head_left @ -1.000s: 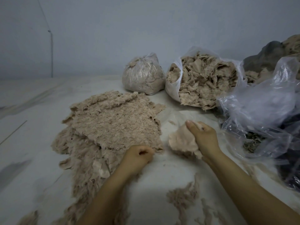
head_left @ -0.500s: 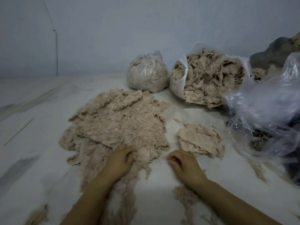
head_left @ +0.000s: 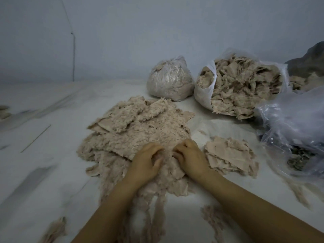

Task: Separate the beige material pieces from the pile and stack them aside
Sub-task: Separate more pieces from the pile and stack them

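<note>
A wide pile of fluffy beige material pieces (head_left: 136, 130) spreads over the white surface in the middle. To its right lies a smaller stack of flat beige pieces (head_left: 229, 155). Both hands sit close together at the pile's near edge. My left hand (head_left: 146, 161) has its fingers curled into the material there. My right hand (head_left: 190, 156) pinches the same patch of material from the right side. The fingertips of both hands are partly buried in the fibres.
A tied clear bag of beige scraps (head_left: 170, 80) and an open white bag full of scraps (head_left: 243, 86) stand at the back. A crumpled clear plastic bag (head_left: 296, 127) lies at the right. Loose beige shreds (head_left: 213, 218) lie near the front edge.
My right hand let go of a piece on the small stack at the right and came back left to the pile's near edge. My left hand stayed on the pile.
</note>
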